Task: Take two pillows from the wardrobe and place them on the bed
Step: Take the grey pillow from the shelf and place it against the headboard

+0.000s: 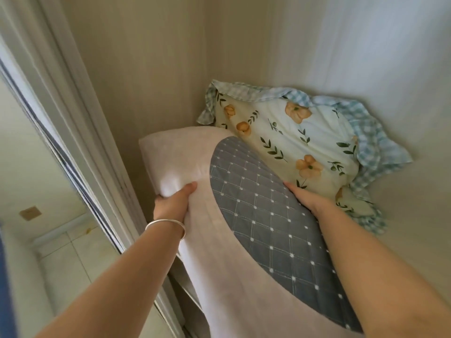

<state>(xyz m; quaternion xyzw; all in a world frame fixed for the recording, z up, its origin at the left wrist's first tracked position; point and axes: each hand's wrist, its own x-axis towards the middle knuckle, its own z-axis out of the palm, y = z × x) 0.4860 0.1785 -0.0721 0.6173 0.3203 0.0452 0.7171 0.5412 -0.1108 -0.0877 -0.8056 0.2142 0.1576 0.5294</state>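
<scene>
A white pillow with a grey-blue checked panel (pixel 263 215) lies half out of the wardrobe compartment, tilted toward me. My left hand (pixel 172 203), with a silver bangle on the wrist, grips its white left end. My right hand (pixel 307 198) presses on its right edge, fingers tucked between it and the second pillow. That floral pillow with a blue gingham frill (pixel 302 137) leans against the compartment's back right corner, behind the first.
Beige wardrobe walls (pixel 158 69) enclose the compartment on the left, back and right. A white sliding door frame (pixel 61 98) runs down the left. Beyond the frame lies a pale tiled floor (pixel 63 259) and a wall with a switch plate (pixel 30 212).
</scene>
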